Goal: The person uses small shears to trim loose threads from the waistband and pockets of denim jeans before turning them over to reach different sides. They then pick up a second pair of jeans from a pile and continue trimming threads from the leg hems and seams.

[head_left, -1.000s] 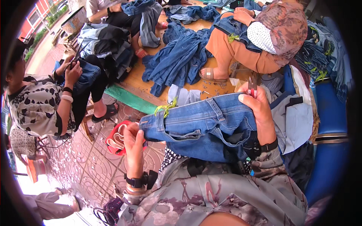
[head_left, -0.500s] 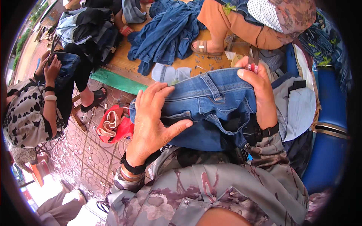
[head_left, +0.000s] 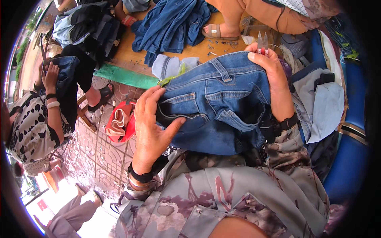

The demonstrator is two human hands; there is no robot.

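A pair of blue jeans [head_left: 234, 85] is stretched between my two hands above my lap, with the waistband, a belt loop and pockets showing. My left hand [head_left: 152, 123] grips its left end, thumb over a pocket edge and fingers at the waistband side. At the right end of the waistband, my right hand [head_left: 276, 75] pinches the denim with its thumb on top. Small pointed snips [head_left: 262, 39] with red on the handle stick up from the same right hand, blades upward. A dark pouch-like thing partly shows by my right wrist.
Ahead, a wooden platform [head_left: 194, 51] with a green edge [head_left: 127, 76] bears piled jeans [head_left: 170, 27] and scraps. A sandalled foot [head_left: 224, 31] rests there. Grey garments [head_left: 317, 99] and a blue tube [head_left: 353, 158] lie right. At left, a person [head_left: 35, 123] handles denim near a red bag [head_left: 119, 123].
The jeans have turned and risen somewhat, showing more of the pockets. My left hand has shifted slightly left, and the snips' blades now stand up more visibly from my right hand.
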